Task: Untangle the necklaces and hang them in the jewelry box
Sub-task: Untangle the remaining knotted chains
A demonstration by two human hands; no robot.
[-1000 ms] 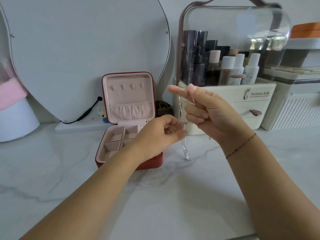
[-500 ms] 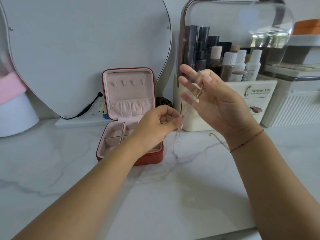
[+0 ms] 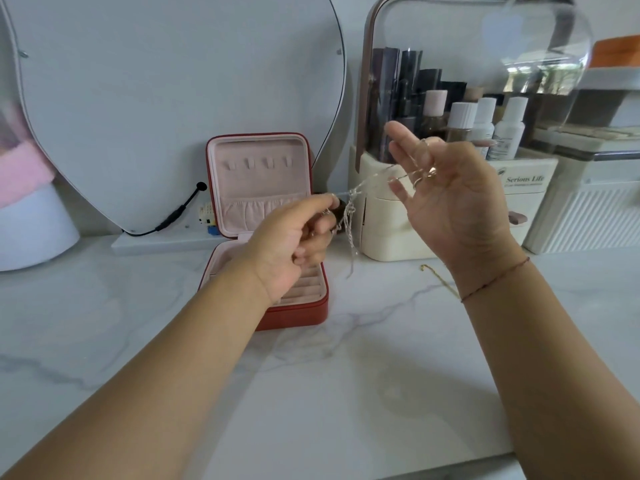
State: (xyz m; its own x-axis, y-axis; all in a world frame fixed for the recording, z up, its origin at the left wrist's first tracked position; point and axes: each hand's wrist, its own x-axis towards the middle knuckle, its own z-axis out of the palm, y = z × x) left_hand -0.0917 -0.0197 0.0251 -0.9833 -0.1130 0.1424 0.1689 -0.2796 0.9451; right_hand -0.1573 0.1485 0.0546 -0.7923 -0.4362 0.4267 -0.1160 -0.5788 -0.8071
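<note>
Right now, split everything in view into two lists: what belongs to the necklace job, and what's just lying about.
Job: tangled silver necklaces, left hand pinching them, right hand they drape over, open red jewelry box, gold chain on the counter.
Lying about: mirror, black cable, cosmetics organizer with bottles.

Glossy veined marble countertop (image 3: 346, 393), red leather-look jewelry box (image 3: 298, 315) on it with matt pink velvety lining, thin shiny metal necklaces (image 3: 349, 216) above, clear glossy plastic organizer lid (image 3: 485, 57) behind.

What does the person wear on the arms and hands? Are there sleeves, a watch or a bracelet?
No sleeves show on either forearm. A thin reddish-brown cord bracelet circles the wrist of the right hand. The wrist of the left hand is bare.
</note>
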